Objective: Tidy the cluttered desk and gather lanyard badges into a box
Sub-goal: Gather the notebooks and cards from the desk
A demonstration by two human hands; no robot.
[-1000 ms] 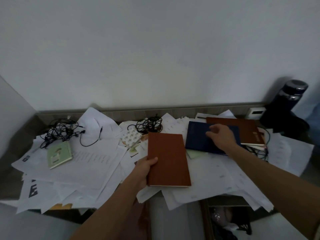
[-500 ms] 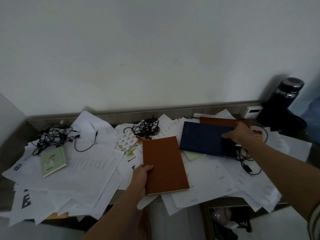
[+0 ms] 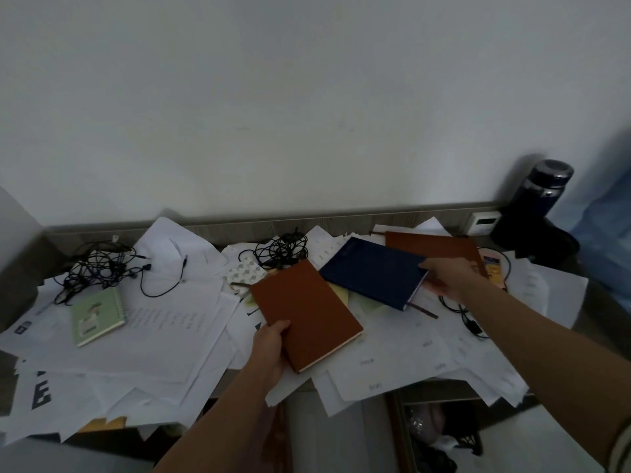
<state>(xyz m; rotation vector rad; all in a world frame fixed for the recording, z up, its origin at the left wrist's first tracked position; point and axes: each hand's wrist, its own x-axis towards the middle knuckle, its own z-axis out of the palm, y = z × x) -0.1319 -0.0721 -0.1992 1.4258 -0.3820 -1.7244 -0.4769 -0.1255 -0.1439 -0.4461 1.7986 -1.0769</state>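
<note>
Here, at a desk (image 3: 239,228) buried in loose white papers (image 3: 170,322), my left hand (image 3: 271,349) grips the near corner of a brown notebook (image 3: 307,315). The thumb is pressed on the cover and the other fingers are hidden beneath it. The book lies tilted on the sheets at centre.

My right hand (image 3: 450,279) pinches the right edge of a navy notebook (image 3: 372,271), thumb on top and fingers curled under. That edge is raised enough to show the pages, and a dark ribbon marker (image 3: 425,310) trails out onto the papers. The navy book's left corner lies just beside the brown one's far corner, with yellow-green sheets (image 3: 341,295) under both.

Behind my right hand a second brown notebook (image 3: 433,245) lies flat near the back wall. At its right end a yellow-and-orange card ringed by a black cord (image 3: 493,271), seemingly a lanyard badge, is partly hidden by my wrist and that book. More black cord (image 3: 464,315) snakes toward me under my forearm.

A tangle of black cables (image 3: 283,247) sits at far centre, with a small patterned card (image 3: 244,273) just beside it. A larger earphone tangle (image 3: 99,268) sprawls at far left, with a green spiral notebook (image 3: 97,315) nearer me. A dark bottle (image 3: 546,186) stands at far right beside a small white device (image 3: 481,221). Below the desk's near edge an open compartment (image 3: 440,435) holds things too dim to name.
</note>
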